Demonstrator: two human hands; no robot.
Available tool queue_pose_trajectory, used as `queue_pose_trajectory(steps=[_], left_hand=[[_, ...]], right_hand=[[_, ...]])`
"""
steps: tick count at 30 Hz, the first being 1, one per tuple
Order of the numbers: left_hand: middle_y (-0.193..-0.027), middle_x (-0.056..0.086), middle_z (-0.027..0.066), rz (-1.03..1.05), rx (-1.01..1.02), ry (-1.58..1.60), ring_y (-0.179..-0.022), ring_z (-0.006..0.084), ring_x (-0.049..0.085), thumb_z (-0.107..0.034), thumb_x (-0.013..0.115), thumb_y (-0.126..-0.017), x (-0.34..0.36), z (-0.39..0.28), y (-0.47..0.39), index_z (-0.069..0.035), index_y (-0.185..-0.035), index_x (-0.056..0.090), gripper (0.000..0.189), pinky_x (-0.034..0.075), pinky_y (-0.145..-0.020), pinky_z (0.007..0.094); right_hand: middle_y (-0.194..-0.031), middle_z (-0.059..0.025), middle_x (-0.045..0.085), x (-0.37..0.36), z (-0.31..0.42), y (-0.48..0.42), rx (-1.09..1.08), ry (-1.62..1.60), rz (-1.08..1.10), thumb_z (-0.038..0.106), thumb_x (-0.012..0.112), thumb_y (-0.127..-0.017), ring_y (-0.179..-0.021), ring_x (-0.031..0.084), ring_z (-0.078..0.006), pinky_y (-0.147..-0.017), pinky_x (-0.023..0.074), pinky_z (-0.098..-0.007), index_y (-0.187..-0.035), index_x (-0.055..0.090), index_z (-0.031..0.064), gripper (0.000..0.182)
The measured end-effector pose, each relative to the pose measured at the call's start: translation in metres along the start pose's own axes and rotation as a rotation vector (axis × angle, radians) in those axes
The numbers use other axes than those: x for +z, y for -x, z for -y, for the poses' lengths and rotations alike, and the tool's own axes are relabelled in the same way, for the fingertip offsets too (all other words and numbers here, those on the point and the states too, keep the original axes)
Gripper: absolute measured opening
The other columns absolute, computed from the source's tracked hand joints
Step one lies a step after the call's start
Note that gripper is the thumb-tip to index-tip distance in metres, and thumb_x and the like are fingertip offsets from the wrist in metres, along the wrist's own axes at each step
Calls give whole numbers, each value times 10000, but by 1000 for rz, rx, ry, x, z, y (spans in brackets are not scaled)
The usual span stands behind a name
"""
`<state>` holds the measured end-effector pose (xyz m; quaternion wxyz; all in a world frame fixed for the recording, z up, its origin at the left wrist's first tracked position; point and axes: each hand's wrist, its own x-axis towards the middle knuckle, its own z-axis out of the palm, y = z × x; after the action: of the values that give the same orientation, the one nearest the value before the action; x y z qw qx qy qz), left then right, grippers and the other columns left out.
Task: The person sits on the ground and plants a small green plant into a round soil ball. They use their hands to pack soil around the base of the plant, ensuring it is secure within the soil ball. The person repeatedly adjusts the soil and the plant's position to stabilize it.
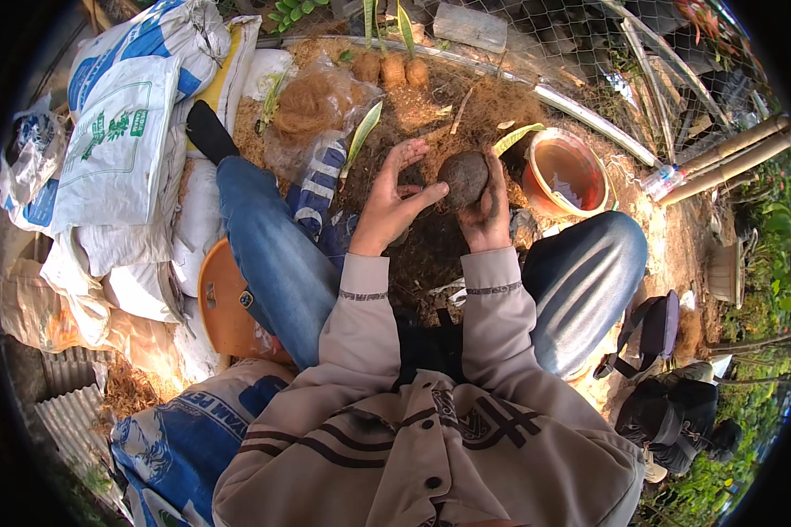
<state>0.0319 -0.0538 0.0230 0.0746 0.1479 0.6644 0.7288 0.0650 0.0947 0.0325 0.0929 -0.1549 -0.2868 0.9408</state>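
Note:
A round ball of dark soil (465, 178) rests in my right hand (491, 207), whose soiled fingers curve around its right side and underside. A yellow-edged snake plant leaf (517, 138) slants up to the right beside that hand; whether it grows from the ball is hidden by the fingers. My left hand (395, 204) is on the ball's left, fingers spread and raised. Its thumb tip meets or nearly meets the ball's edge. Below both hands lies dark loose soil (428, 250). Brown coir fibre (501, 105) is heaped just beyond the ball.
Three coir-wrapped snake plants (393, 69) stand at the far side. A plastic bag of coir (310, 105) and a loose leaf (364, 135) lie to the left. An orange bucket (567, 171) stands right, near my knee. Stacked sacks (112, 145) fill the left; wire netting (567, 33) runs behind.

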Motion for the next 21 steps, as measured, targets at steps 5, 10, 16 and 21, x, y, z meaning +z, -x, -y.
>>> queue_pose_trajectory(steps=[5, 10, 16, 21], left_hand=[[-1467, 497, 58, -8, 53, -305, -1384, 228, 432, -259, 874, -738, 2, -10, 4, -127, -1453, 431, 852, 398, -1051, 452], [-1493, 465, 60, -9, 179, -355, -1406, 243, 399, -256, 880, -728, 6, -4, 5, -146, -1465, 411, 880, 359, -1085, 487], [-1495, 433, 78, -39, 227, -424, -1410, 289, 357, -204, 871, -727, 11, -14, 7, -125, -1454, 413, 863, 330, -1136, 482], [-1462, 462, 92, -86, 299, -546, -1391, 310, 373, -137, 874, -688, 17, -18, 8, -95, -1419, 454, 844, 325, -1158, 430]], right_hand=[[-1116, -72, 679, -2, 0, -2, -13, -58, 6, 373, 542, -1038, -1023, 670, -213, -877, 559, -402, -1215, 590, 85, 342], [-1112, -76, 680, 2, -2, -1, -42, -13, -22, 377, 545, -1035, -1013, 674, -215, -861, 562, -396, -1209, 591, 79, 348], [-1087, -85, 672, 6, -4, 4, -89, 32, -16, 382, 555, -1031, -975, 674, -217, -819, 567, -394, -1190, 591, 57, 363], [-1057, -79, 662, -6, -8, -9, -107, 20, -58, 354, 585, -1022, -953, 672, -210, -802, 573, -385, -1176, 591, 52, 339]])
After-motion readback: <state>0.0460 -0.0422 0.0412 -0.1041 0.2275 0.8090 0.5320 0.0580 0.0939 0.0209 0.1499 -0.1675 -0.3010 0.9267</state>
